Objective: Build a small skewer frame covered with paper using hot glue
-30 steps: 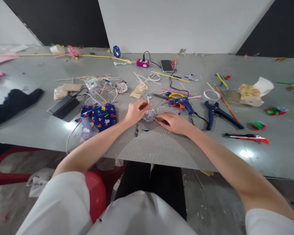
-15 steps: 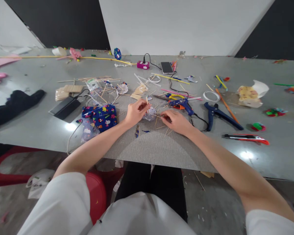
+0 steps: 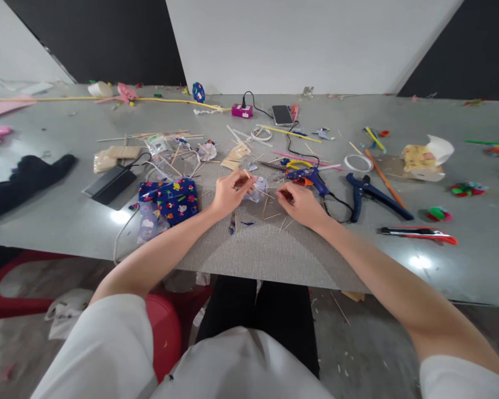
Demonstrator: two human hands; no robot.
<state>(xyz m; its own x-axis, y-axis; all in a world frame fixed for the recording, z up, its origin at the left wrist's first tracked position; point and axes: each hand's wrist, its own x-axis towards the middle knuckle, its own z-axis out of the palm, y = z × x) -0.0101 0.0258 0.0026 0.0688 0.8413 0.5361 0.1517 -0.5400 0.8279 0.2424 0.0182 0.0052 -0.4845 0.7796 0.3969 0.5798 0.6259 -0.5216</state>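
Observation:
My left hand (image 3: 234,191) is closed in a pinch, and a short pale wooden stick (image 3: 247,174) seems to show at its fingertips. Against those fingers is a pale, patterned fabric-like piece (image 3: 258,191), partly covered by the hand. Thin wooden sticks (image 3: 266,204) cross over and beside this piece. To its right, my right hand (image 3: 297,202) has its fingers curled together near the stick ends; what they hold, if anything, is hidden. Just beyond the right hand lies a blue glue gun (image 3: 311,177).
Right of my hands lie a dark blue cutter tool (image 3: 374,197), a utility knife (image 3: 418,235) and a white coil (image 3: 358,162). On the left are blue patterned fabric (image 3: 177,199) and a black adapter (image 3: 110,184). A phone (image 3: 282,115) and purple power block (image 3: 242,111) sit behind.
My right hand has drawn slightly right, away from the pale piece. The left hand's fingers have shifted a little, and the short stick in them shows less.

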